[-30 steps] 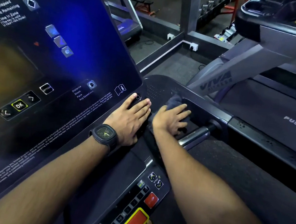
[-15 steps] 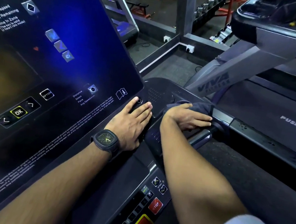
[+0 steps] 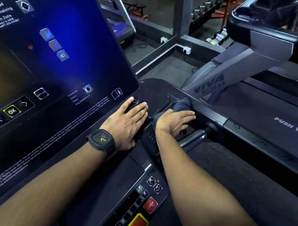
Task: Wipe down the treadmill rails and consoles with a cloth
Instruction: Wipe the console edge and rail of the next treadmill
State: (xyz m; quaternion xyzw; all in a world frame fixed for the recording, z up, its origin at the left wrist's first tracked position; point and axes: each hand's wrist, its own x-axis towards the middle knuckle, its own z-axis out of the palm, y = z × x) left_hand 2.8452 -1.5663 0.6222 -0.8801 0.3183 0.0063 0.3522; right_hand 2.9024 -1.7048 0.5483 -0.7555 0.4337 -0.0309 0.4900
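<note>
Right hand (image 3: 173,123) has slid back along the rail (image 3: 241,127), fingers straight over the cloth (image 3: 182,104); left hand (image 3: 127,123) stays flat on the console (image 3: 56,62), fingers open.

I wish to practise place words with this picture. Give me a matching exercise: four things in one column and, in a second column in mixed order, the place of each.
Things
1. cloth
2. wristwatch
3. STOP button
4. left hand

Places
a. worn on the left wrist
b. lying flat beside the lower right corner of the screen
c. partly under the right hand, at the near end of the rail
d. on the keypad, between the two forearms

Pairs: 1-c, 2-a, 3-d, 4-b
</note>
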